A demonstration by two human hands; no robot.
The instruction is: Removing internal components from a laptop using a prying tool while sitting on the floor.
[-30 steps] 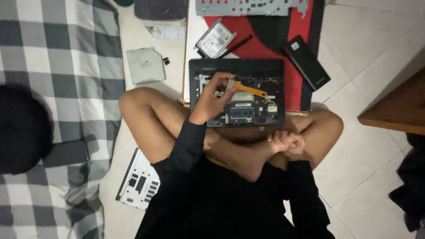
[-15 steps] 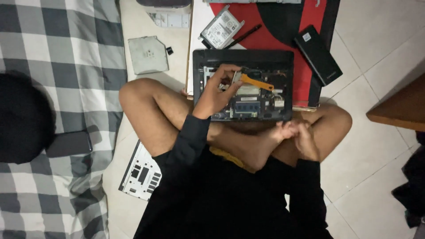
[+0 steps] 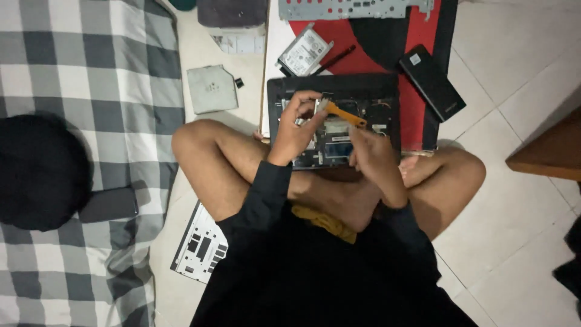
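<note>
- The person is sitting cross-legged on the floor (image 3: 520, 72), with an opened laptop (image 3: 334, 121) lying just past the shins, its bottom cover off and the boards showing.
- The left hand (image 3: 296, 130) is pinching a small pale part at the laptop's upper left, fingers closed on it.
- The right hand (image 3: 372, 154) is gripping the lower end of an orange pry tool (image 3: 345, 114), whose tip is resting inside the chassis near the left hand.
- Judging by the parts lying around, the stripping-down is well along: a drive (image 3: 304, 51), a flat grey module (image 3: 210, 89), a black battery (image 3: 431, 82) and a metal bracket (image 3: 357, 8) are already lying out; the boards are still sitting inside.
- A perforated panel (image 3: 200, 245) is lying by the left thigh.
- A red mat (image 3: 417, 36) is lying under the laptop on pale tiles; a checked blanket (image 3: 72, 66) is covering the left side.
</note>
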